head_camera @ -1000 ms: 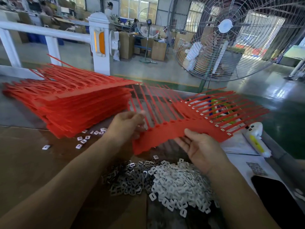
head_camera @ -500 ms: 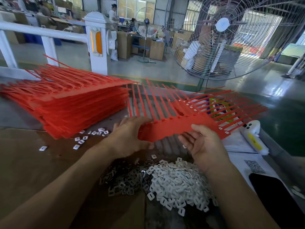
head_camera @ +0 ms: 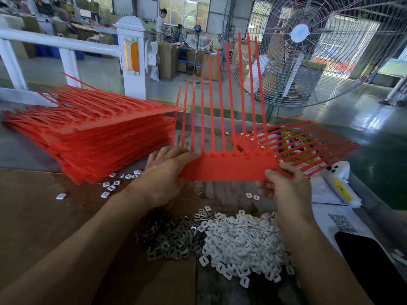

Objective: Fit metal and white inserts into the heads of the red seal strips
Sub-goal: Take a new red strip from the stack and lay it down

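Note:
A red sheet of joined seal strips [head_camera: 229, 168] is held up above the table, its thin tails pointing up and away. My left hand [head_camera: 164, 172] grips its left end, and my right hand [head_camera: 284, 183] pinches its right end with the thumb on top. Below them lies a heap of white inserts [head_camera: 242, 241], with a darker heap of metal inserts [head_camera: 174, 238] at its left. A tall stack of red strip sheets [head_camera: 99, 137] stands at the left. Another red sheet with white inserts in its heads [head_camera: 293, 146] lies at the right.
Loose white inserts [head_camera: 114, 183] lie by the stack's foot. A white tube with a yellow label [head_camera: 341, 186], papers and a dark phone [head_camera: 370, 260] sit at the right. A big floor fan [head_camera: 308, 51] and a white railing [head_camera: 55, 45] stand behind the table.
The held red sheet has turned and risen: its tails now stand nearly upright instead of slanting away. Both hands have shifted to its two ends.

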Demonstrator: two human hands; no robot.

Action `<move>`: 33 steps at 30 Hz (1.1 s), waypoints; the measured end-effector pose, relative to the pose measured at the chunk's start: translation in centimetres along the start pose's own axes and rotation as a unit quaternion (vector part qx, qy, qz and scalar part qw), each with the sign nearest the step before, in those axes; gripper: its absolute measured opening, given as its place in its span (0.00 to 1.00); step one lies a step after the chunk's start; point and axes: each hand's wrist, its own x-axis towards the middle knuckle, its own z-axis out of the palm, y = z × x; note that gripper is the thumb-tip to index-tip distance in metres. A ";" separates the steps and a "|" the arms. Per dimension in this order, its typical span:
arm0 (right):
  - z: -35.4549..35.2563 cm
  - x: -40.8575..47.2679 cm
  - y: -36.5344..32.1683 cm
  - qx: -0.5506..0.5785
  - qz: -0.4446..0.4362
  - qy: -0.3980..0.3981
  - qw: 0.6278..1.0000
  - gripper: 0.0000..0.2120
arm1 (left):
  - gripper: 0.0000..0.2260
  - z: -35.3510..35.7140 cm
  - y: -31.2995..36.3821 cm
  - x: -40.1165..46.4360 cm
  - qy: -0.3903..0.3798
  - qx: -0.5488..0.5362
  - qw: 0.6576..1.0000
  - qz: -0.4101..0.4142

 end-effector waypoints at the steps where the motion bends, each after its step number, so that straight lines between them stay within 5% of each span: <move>1: -0.3 0.2 0.1 -0.058 -0.013 0.006 0.998 0.12 | 0.34 0.0 -0.1 0.0 -0.014 0.006 1.000 -0.004; 10: -2.5 1.0 0.6 -0.361 -0.029 -0.058 0.930 0.08 | 0.32 0.4 -1.1 -0.1 -0.111 -0.018 0.993 -0.029; 24: -3.8 1.0 -1.5 -0.513 0.001 -0.110 0.851 0.18 | 0.26 -0.9 -0.7 -0.2 -0.173 -0.030 0.984 -0.017; 29: -3.4 0.0 -1.8 -0.541 -0.142 -0.030 0.829 0.15 | 0.25 -0.6 -1.2 -1.1 -0.159 -0.079 0.984 -0.033; 31: -2.1 -1.1 -1.9 -0.441 -0.181 -0.113 0.872 0.07 | 0.24 -0.4 -1.5 -1.4 -0.156 -0.083 0.984 -0.024; 33: -0.1 -2.9 -1.8 -0.390 -0.186 -0.268 0.861 0.02 | 0.24 -0.4 -1.8 -1.7 -0.153 -0.095 0.983 -0.023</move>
